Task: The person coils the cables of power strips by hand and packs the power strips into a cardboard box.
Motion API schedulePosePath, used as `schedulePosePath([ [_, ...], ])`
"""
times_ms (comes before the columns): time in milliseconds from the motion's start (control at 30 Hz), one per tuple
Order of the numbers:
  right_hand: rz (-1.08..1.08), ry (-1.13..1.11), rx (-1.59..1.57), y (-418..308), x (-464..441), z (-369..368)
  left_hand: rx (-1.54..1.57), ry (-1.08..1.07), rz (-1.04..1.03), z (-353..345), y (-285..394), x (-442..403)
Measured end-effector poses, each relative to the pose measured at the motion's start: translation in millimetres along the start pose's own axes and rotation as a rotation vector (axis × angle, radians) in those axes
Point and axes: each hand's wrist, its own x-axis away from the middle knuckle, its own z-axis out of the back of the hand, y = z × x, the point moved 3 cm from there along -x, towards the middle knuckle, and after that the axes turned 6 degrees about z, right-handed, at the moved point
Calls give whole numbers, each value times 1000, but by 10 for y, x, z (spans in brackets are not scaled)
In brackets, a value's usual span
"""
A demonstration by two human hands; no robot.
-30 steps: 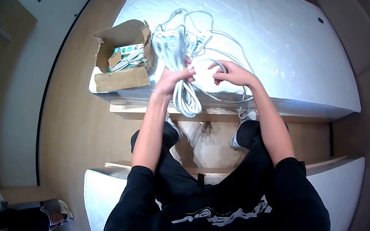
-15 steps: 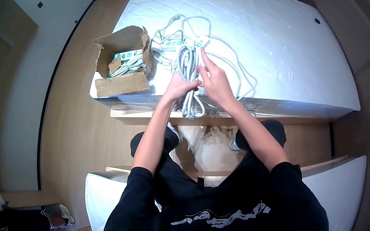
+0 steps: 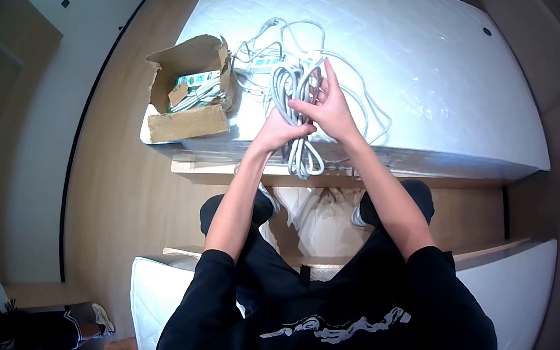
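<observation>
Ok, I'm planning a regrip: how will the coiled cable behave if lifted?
The coiled cable will probably flop, since its lower loops trail past the left hand. The loops may spread apart, as they look only loosely gathered.

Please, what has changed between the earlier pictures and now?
The right hand, first apart from the coiled cable, has moved left and now grips it too. The left hand has shifted slightly right with the cable, keeping its hold. At the lower left, another person's bare limb has come into view. The open cardboard box stayed on the mattress.
</observation>
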Motion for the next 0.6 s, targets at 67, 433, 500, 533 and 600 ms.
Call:
schedulePosePath([
  [67, -146, -188, 125, 21, -53, 30, 49, 80, -15, -17, -48, 11],
  [433, -30, -160, 819, -207, 94, -155, 148, 204, -39, 8, -157, -22],
  [500, -68, -177, 819, -187, 73, -168, 111, 188, -7, 37, -130, -30],
  [533, -57, -171, 781, -174, 35, -151, 76, 162, 28, 36, -127, -35],
  [600, -48, -162, 745, -161, -33, -90, 46, 136, 35, 10, -79, -30],
])
